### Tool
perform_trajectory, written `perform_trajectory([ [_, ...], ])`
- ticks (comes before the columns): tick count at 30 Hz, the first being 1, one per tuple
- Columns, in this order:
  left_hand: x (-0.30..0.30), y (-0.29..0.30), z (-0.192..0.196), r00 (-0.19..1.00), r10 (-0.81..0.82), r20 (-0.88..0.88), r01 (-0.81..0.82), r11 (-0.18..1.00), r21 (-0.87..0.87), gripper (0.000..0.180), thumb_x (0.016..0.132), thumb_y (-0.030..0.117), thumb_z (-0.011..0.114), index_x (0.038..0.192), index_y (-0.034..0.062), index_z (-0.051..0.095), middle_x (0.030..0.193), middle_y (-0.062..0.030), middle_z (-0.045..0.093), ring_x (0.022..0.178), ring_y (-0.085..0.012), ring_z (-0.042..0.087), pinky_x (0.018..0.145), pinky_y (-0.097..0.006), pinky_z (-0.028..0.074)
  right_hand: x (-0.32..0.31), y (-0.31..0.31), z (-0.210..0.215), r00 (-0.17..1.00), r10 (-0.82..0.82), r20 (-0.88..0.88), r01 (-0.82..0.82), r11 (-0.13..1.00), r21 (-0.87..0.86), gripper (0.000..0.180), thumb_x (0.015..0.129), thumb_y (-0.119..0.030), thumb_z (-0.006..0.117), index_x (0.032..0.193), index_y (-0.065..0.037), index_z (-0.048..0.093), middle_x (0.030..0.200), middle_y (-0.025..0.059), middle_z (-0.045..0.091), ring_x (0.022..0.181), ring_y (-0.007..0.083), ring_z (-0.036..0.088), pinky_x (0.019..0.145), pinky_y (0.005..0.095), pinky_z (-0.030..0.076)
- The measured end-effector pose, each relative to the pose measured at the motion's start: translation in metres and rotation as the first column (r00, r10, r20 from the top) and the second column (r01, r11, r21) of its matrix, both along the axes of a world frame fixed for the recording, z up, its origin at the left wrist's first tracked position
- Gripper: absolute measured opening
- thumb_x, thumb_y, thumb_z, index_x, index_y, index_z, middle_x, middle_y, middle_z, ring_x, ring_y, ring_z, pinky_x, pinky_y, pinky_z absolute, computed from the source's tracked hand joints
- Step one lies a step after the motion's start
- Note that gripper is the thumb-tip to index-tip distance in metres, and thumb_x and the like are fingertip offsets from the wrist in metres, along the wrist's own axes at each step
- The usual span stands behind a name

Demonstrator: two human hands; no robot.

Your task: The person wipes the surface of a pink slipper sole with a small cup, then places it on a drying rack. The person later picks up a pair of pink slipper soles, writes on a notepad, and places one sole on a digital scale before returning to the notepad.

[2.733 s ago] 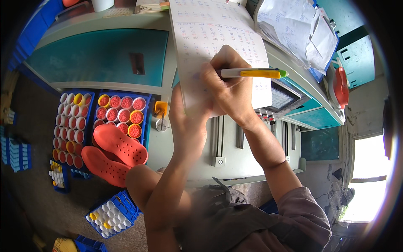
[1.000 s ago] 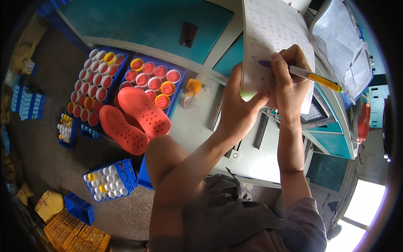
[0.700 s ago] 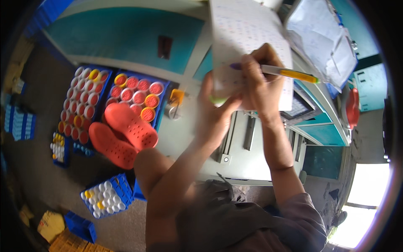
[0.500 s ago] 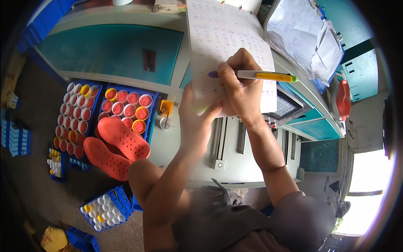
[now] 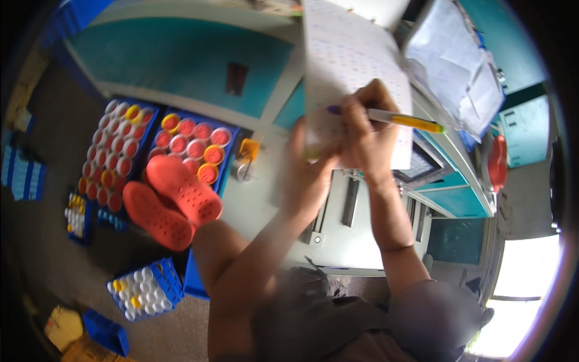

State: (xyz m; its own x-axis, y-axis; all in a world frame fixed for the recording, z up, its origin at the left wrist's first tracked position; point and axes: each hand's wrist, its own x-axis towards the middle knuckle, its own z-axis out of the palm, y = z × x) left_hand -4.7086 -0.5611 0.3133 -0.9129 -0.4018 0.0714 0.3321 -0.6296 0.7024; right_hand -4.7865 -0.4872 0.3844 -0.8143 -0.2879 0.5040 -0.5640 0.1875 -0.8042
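White page (image 5: pixel 356 60), edge in left hand (image 5: pixel 309 181), cup (image 5: pixel 244 173) apart

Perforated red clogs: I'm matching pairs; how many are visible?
2: upper clog, hiding part of a blue crate; lower clog, left of the upper one. More may be hidden.

The right hand (image 5: pixel 369 133), right of and above the frame's centre, is curled into a pinching grip, its bare forearm (image 5: pixel 391 220) slanting from the lower right. The left hand (image 5: pixel 310 181), slightly blurred near centre, points its thumb (image 5: pixel 329 158) up and right.
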Motion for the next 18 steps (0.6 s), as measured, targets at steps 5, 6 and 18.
perform_trajectory([
  [5, 0.0024, 0.0018, -0.0012, 0.999, 0.000, 0.045, 0.000, 1.000, 0.001, 0.064, 0.083, -0.009, 0.065, 0.143, 0.0012, 0.047, 0.127, -0.0088, 0.060, 0.116, -0.0174, 0.060, 0.101, -0.032, 0.051, -0.0032, 0.0042, -0.0041, 0.999, 0.018, -0.038, -0.014, 0.992, 0.124, 0.014, 0.093, 0.000, 0.065, 0.083, -0.002, 0.055, 0.073, 0.0018, 0.059, 0.070, 0.0087, 0.062, 0.065, 0.0234, 0.051],
  [6, 0.0033, 0.0020, -0.0016, 1.000, -0.001, 0.029, 0.000, 1.000, 0.017, 0.063, 0.083, -0.010, 0.064, 0.143, 0.0008, 0.047, 0.128, -0.0090, 0.060, 0.117, -0.0177, 0.060, 0.101, -0.033, 0.051, -0.0037, 0.0047, -0.0043, 0.998, 0.025, -0.050, -0.017, 0.986, 0.164, 0.014, 0.093, 0.000, 0.065, 0.083, -0.001, 0.055, 0.074, 0.0027, 0.060, 0.071, 0.0101, 0.065, 0.067, 0.0244, 0.052],
  [18, 0.0014, 0.0026, -0.0015, 1.000, -0.016, -0.002, 0.017, 1.000, 0.023, 0.061, 0.087, -0.010, 0.062, 0.145, 0.0001, 0.044, 0.130, -0.0098, 0.059, 0.120, -0.0179, 0.059, 0.104, -0.035, 0.050, 0.0000, 0.0031, 0.0019, 1.000, -0.008, -0.029, 0.012, 0.992, 0.128, 0.017, 0.088, -0.001, 0.067, 0.077, -0.003, 0.054, 0.066, -0.0019, 0.054, 0.063, 0.0038, 0.048, 0.057, 0.0217, 0.040],
])
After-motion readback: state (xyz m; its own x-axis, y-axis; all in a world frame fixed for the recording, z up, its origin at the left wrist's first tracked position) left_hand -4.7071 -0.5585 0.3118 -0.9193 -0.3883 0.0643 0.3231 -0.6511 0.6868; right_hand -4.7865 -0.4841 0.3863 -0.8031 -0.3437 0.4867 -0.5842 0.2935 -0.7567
